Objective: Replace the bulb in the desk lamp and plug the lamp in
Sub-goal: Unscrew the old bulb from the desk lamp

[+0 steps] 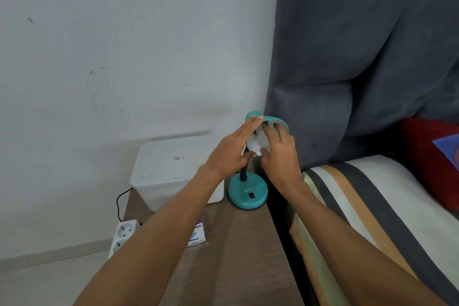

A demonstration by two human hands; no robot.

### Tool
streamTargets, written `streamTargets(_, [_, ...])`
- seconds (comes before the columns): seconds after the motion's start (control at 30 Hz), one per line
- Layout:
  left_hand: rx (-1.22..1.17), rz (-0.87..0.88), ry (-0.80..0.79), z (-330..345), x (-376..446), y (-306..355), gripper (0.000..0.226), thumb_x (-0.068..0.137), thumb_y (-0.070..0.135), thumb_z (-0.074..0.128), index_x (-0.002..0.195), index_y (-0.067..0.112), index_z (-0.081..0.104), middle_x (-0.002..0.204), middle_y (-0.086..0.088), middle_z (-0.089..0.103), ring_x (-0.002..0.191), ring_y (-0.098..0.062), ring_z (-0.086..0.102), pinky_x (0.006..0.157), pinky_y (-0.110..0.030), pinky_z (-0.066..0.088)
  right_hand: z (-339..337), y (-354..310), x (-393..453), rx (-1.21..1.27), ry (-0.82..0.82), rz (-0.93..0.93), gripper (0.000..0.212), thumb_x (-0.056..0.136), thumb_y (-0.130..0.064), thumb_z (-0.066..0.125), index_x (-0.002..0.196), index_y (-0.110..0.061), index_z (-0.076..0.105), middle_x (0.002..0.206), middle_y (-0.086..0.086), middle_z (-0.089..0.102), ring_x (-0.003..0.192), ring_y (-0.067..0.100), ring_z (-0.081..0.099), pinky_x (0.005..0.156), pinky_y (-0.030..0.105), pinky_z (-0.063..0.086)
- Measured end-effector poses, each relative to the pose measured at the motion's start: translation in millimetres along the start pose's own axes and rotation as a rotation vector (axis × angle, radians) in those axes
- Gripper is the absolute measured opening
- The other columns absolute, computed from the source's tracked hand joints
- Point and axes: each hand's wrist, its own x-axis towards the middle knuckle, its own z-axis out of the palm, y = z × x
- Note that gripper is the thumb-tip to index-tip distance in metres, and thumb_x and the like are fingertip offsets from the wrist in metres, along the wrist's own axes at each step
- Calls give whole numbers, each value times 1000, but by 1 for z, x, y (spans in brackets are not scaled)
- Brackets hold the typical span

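A teal desk lamp stands on its round base at the far right corner of a brown bedside table. Its teal shade is tilted toward me. My left hand grips the left side of the shade, fingers along its rim. A white bulb sits inside the shade, and my right hand has its fingers wrapped around it. A white power strip with empty sockets lies on the floor left of the table. The lamp's plug is not visible.
A white plastic box with a lid sits on the table left of the lamp. A small bulb carton lies under my left forearm. A black cable runs down behind the table. A striped mattress and grey headboard are to the right.
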Motion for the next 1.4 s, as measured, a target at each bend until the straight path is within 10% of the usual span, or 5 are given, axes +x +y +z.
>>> streamTargets(0.47, [8, 1, -23, -1, 0, 0, 101, 87, 8, 77, 161, 40, 16, 170, 2, 27, 121, -37, 63, 105, -47, 53, 0, 2, -1, 156, 41, 79, 66, 91, -28, 68, 146, -10, 38, 142, 14, 49, 122, 31, 54, 98, 41, 47])
streamTargets(0.67, [11, -5, -30, -1, 0, 0, 101, 87, 9, 79, 162, 36, 17, 169, 2, 28, 123, -33, 63, 108, -45, 52, -4, 1, 2, 4, -23, -25, 71, 80, -6, 76, 143, -10, 45, 142, 13, 49, 122, 36, 49, 98, 49, 50])
streamTargets(0.87, [28, -3, -38, -1, 1, 0, 99, 88, 9, 77, 163, 35, 17, 170, 1, 27, 122, -35, 63, 109, -45, 51, -2, -1, -1, 114, 42, 71, 60, 92, -27, 66, 143, -8, 43, 139, 15, 53, 118, 32, 58, 95, 41, 49])
streamTargets(1.07, [38, -10, -35, -6, 0, 1, 98, 87, 9, 78, 163, 28, 20, 169, -1, 28, 135, -32, 56, 113, -37, 44, -5, 9, 1, -37, 0, -95, 65, 74, 5, 74, 135, -7, 54, 136, 15, 53, 121, 35, 48, 97, 44, 51])
streamTargets(1.4, [48, -24, -47, -4, 0, 4, 98, 88, 9, 78, 163, 31, 19, 170, 1, 27, 132, -33, 58, 112, -40, 47, -4, 13, -1, -15, -10, -16, 62, 80, -8, 75, 138, -6, 52, 135, 15, 55, 116, 36, 55, 93, 44, 50])
